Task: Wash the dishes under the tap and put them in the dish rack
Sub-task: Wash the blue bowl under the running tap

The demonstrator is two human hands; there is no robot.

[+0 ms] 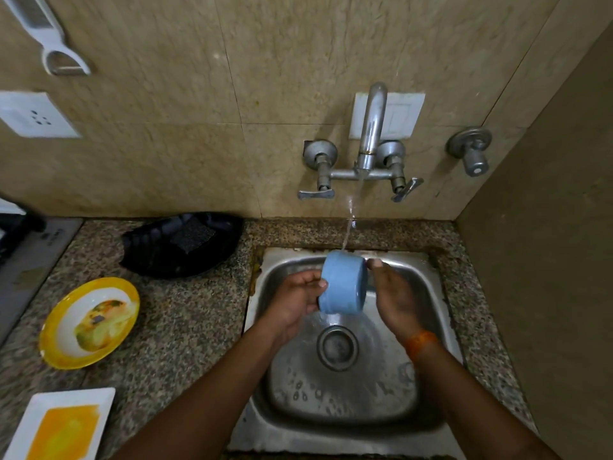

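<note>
A light blue cup (343,283) lies on its side over the steel sink (275,273), under the stream from the wall tap (372,127). My left hand (297,302) grips its left end, fingers curled round the rim. My right hand (393,297) presses against its right end with the fingers fairly straight and the thumb on top. Water runs off the cup into the basin toward the drain (337,347). A yellow-rimmed bowl (89,322) with food smears sits on the counter at left. A white square plate (63,423) with an orange smear lies at the lower left.
A black tray (149,250) holding a dark scrub pad (193,235) sits on the granite counter left of the sink. A white grater (46,34) hangs on the wall above a socket (33,116). A side wall closes the right.
</note>
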